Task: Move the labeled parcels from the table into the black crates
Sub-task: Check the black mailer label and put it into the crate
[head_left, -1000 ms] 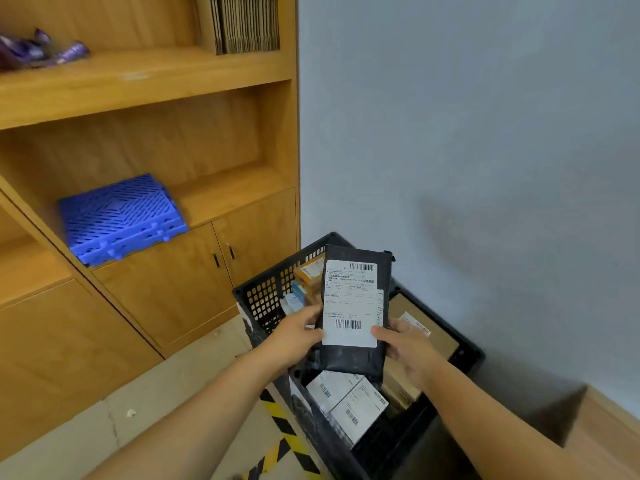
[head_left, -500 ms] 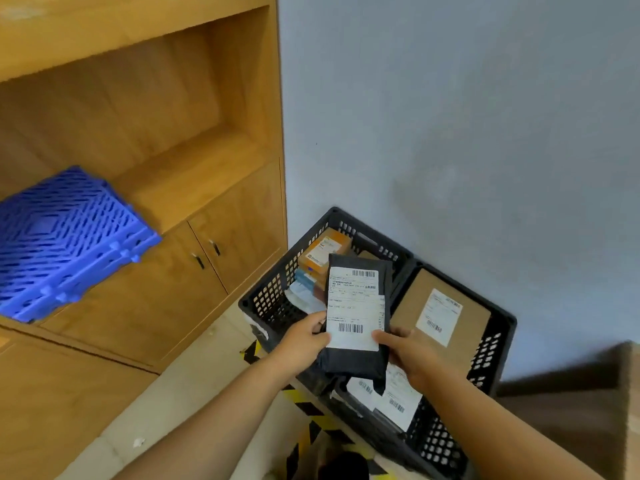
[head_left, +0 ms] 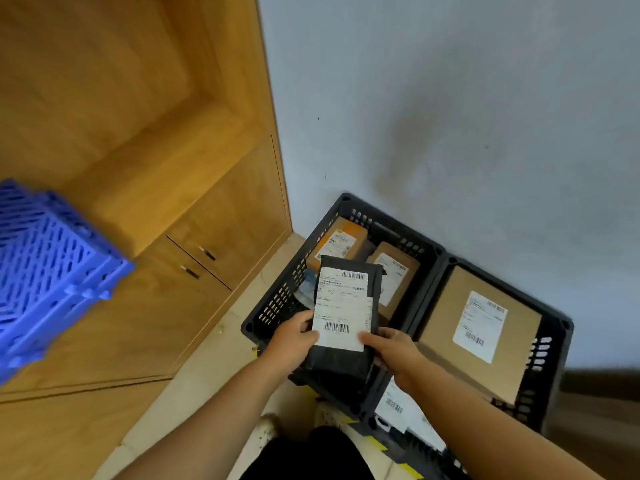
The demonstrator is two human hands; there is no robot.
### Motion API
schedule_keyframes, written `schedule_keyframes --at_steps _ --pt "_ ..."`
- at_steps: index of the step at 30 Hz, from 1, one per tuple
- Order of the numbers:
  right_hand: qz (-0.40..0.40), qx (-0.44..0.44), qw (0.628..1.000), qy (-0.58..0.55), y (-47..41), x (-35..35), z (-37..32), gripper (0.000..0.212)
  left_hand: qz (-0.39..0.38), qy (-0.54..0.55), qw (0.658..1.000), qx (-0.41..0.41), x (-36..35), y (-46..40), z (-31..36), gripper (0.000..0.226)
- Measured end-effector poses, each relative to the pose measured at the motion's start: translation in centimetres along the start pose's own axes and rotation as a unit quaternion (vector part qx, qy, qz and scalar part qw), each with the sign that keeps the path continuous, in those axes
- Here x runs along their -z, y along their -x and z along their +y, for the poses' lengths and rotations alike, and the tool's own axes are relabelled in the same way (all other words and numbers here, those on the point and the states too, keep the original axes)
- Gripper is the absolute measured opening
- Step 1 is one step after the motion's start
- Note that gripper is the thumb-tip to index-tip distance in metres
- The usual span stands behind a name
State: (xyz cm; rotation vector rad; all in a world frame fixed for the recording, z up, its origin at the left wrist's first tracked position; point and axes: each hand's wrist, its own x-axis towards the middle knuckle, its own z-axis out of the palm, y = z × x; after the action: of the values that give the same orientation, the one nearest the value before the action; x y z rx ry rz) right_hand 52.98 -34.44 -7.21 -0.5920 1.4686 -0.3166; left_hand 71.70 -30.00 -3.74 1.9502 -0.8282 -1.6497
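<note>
Both hands hold one black parcel (head_left: 344, 317) upright over the near edge of the left crate (head_left: 277, 306) — the left hand (head_left: 294, 341) curled round its lower left edge, the right hand (head_left: 391, 348) pinching the lower right, thumb on the white label. That crate already holds two brown boxes (head_left: 337, 245) at its back, and the right crate (head_left: 550, 348), touching it, carries a big flat cardboard box (head_left: 450, 330) with a label on top. Under that box something white shows — perhaps more labelled parcels, though it is blurred — and a blue crate (head_left: 45, 271) sits on the wooden shelf (head_left: 166, 174) to the left.
</note>
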Motion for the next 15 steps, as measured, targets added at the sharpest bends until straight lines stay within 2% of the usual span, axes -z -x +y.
schedule_keyframes --at_steps 6,11,15 --pt "0.013 -0.070 0.997 -0.031 -5.0 -3.9 1.4 0.017 -0.001 -0.088 0.996 0.024 2.5 -5.7 -1.2 0.052" --pt "0.044 -0.106 0.992 -0.052 -9.2 -6.5 3.7 0.024 -0.045 -0.165 0.985 0.036 4.0 -10.6 -3.1 0.065" --pt "0.065 -0.134 0.985 -0.086 -12.4 -8.6 5.8 0.028 -0.076 -0.206 0.975 0.035 5.0 -14.2 -5.4 0.061"
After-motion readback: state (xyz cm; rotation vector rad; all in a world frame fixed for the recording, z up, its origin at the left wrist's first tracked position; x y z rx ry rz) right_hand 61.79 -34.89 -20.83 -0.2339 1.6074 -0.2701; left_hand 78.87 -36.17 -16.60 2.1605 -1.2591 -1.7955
